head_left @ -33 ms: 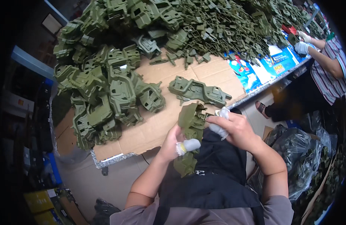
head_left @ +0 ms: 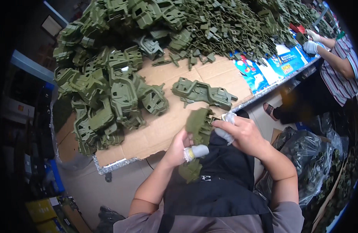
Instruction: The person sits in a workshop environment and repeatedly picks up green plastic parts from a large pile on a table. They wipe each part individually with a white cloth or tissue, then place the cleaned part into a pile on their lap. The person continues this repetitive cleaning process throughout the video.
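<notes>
My left hand (head_left: 183, 149), with a white cover on its thumb, is closed around an olive-green plastic vehicle body (head_left: 198, 126) above my lap. The body is held lengthwise toward me, and my fingers and thumb hide its middle. My right hand (head_left: 241, 132), with white covers on some fingertips, is closed in a pinch on a small green plastic part (head_left: 212, 119) against the body's right side. Whether that part is seated in the body I cannot tell. Just beyond my hands, a similar green vehicle body (head_left: 204, 93) lies on the cardboard (head_left: 148, 134).
Many green vehicle bodies (head_left: 122, 93) are heaped on the table's left. Behind lies a pile of small green parts (head_left: 229, 31). At right, a co-worker in a striped shirt (head_left: 340, 73) handles a dark part. A clear plastic bag (head_left: 303, 167) sits on the floor beside my right arm.
The vehicle body in my left hand has tilted slightly, showing more of its outer side. My right hand stays at its side with the small part. The whole view has shifted a little.
</notes>
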Demonstrator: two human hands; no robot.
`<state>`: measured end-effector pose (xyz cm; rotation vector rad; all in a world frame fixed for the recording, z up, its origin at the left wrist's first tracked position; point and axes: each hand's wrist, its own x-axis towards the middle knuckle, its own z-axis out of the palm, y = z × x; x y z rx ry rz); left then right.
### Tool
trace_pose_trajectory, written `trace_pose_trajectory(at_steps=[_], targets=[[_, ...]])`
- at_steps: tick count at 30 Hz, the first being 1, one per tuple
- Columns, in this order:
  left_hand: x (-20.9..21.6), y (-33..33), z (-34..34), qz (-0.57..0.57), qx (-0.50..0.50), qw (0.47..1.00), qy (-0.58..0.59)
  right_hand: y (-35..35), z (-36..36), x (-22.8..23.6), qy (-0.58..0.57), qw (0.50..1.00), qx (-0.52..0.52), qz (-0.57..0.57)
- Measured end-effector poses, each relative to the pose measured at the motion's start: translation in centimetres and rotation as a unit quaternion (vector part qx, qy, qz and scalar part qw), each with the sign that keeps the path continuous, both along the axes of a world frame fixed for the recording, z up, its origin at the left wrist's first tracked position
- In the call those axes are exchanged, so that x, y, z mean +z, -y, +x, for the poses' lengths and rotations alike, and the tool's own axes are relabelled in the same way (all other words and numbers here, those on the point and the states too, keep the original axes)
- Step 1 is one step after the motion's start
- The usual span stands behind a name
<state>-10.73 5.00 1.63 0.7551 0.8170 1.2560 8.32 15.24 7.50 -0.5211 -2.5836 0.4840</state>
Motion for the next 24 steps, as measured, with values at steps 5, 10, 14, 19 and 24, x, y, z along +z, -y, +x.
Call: trace_pose_trajectory(at_steps=[5,10,14,19,24], targets=[[0.3,0.4,0.3,-0.02,-0.071,0.997,-0.032,0.3,1.3,-0.1,0.037,0.998,0.039,-0.04],[0.5,0.6,0.5,0.012,-0.071,0.992,-0.1,0.1,1.7,-0.8,0.03,0.997,0.048,-0.058],[0.0,1.0,1.2,0.029,-0.077,0.985,-0.152,0.3,2.3,-1.7,0.027,0.995,0.069,-0.069],[-1.4,1.7,2.7,0.029,-0.115,0.971,-0.208,1.9,4.7,-4.2,0.059,0.992,0.059,-0.094],[-4.6,1.0,4.0,-0.08,-0.175,0.981,-0.021,1.1,5.7,-4.7,0.14,0.976,0.011,-0.168]])
